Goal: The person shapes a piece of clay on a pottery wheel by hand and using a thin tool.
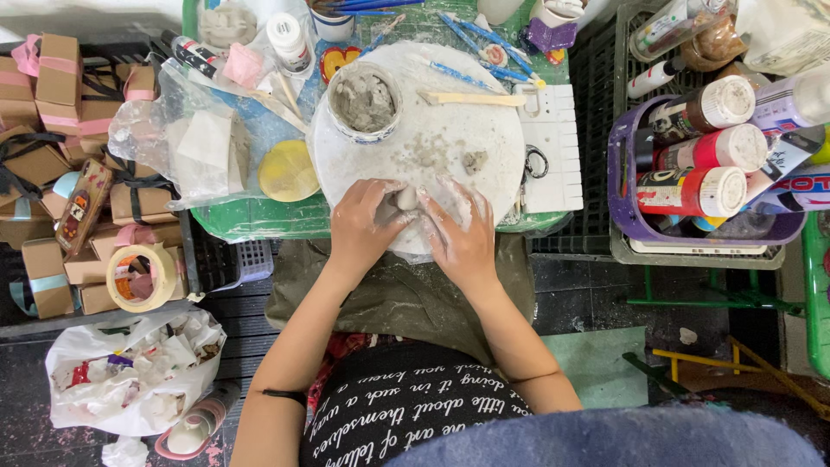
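Both hands (415, 220) cup, seemingly pinching, a clay lump (405, 198)

The scene is evenly and brightly lit from above by soft, diffuse light, with no hard-edged shadows. The white round board (424, 147) is the brightest area and looks slightly washed out, though its grey smears remain readable. Only faint, soft shade sits beneath the left hand (367, 220) and right hand (458, 229). The floor at the lower left and under the surface is much darker. Small highlights glint on the caps of the paint bottles (700, 151) at right. Focus is sharp across the middle. The wide lens bends straight lines near the frame's edges, and the blue fabric (622, 441) at the bottom edge is soft and blurred.
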